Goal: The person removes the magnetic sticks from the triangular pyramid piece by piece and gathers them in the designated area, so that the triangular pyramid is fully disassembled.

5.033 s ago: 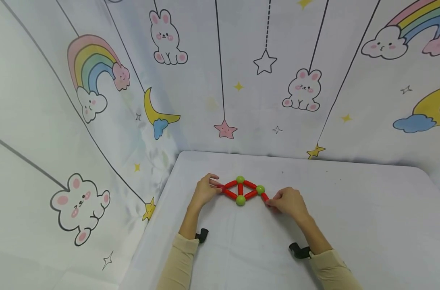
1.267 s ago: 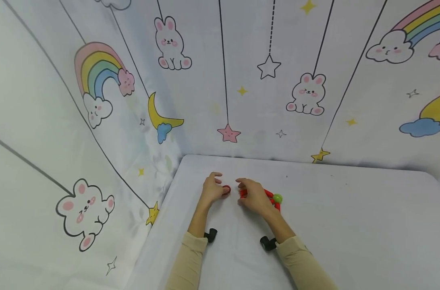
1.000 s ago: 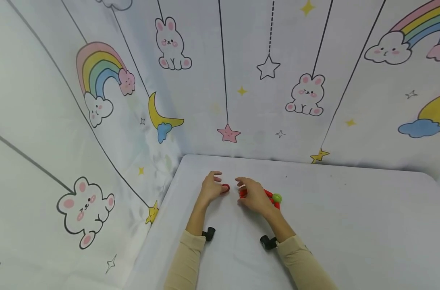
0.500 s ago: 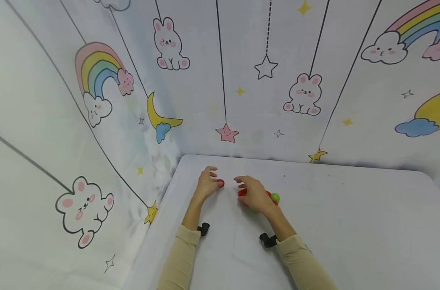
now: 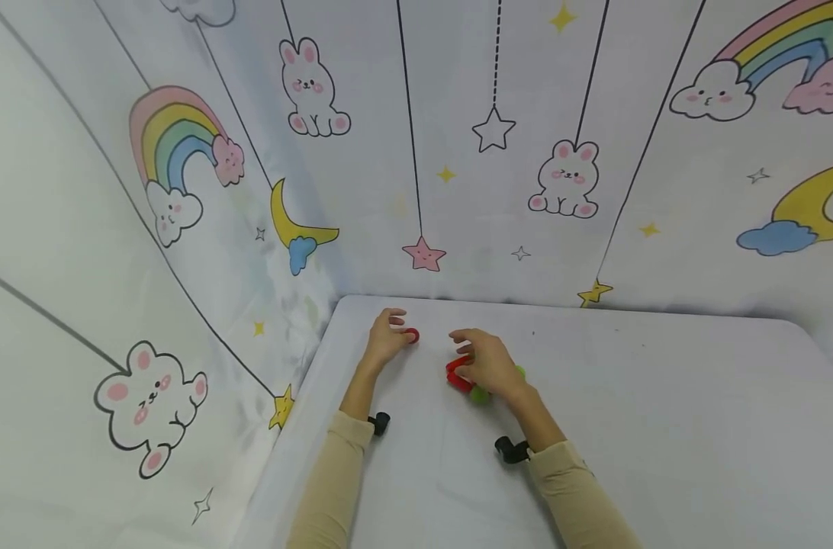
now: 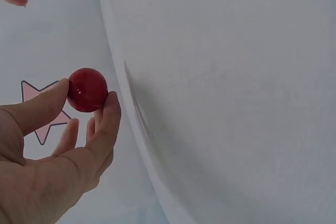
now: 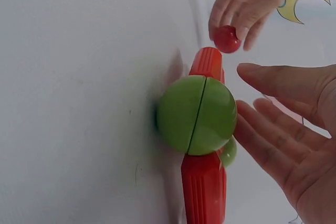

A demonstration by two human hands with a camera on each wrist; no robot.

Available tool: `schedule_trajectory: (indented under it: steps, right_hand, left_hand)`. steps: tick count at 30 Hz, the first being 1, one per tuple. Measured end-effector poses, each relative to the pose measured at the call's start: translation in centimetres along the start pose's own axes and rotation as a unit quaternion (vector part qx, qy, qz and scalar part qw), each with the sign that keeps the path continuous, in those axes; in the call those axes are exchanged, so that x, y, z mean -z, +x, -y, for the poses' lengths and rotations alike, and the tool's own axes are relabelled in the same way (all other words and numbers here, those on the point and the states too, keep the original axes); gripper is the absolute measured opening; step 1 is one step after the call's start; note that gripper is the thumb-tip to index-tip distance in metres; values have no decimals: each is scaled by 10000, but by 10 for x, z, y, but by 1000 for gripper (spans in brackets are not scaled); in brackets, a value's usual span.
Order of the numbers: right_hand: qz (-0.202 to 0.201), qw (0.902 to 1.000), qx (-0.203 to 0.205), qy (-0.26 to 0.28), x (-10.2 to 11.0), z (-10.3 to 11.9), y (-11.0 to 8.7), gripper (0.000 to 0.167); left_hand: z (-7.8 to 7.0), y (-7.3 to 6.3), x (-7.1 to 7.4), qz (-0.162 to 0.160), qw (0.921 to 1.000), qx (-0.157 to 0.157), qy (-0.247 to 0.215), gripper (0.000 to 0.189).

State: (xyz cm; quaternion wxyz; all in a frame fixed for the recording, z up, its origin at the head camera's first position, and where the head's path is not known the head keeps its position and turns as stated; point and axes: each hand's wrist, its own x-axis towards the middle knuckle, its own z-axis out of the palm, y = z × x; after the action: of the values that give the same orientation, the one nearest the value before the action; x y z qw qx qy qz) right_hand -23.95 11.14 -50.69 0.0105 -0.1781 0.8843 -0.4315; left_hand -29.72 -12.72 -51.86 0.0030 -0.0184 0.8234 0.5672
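Observation:
My left hand (image 5: 384, 341) pinches a red ball (image 6: 87, 89) between thumb and fingertips, over the far left part of the table. To its right, my right hand (image 5: 493, 366) hovers over a toy frame of red rods (image 5: 460, 382) and green balls (image 7: 197, 115), hiding much of it in the head view. Two rods converge at the frame's left end, where no ball sits. In the right wrist view, the right thumb and fingers are spread beside the nearest green ball, grasping nothing. Another green ball (image 7: 229, 151) shows partly behind it.
A white cloth covers the table (image 5: 650, 412). Behind it hangs a white curtain (image 5: 361, 183) printed with rabbits, stars, moons and rainbows. Black wrist cameras (image 5: 512, 450) are strapped below both hands.
Five seconds ago the red ball was at the frame's left corner and my right hand held a rod at the right. Lately my left hand has carried the ball farther away and leftward.

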Motion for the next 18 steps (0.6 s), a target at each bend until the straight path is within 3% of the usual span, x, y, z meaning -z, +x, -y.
schedule_trajectory:
  steps: [11, 18]
  right_hand:
    - [-228, 9996, -126, 88, 9, -10, 1, 62]
    - [-448, 9986, -258, 102, 14, -15, 2, 58]
  left_hand:
    - [8, 22, 2, -347, 9993, -65, 120, 54]
    - [12, 27, 4, -336, 9993, -68, 159, 54]
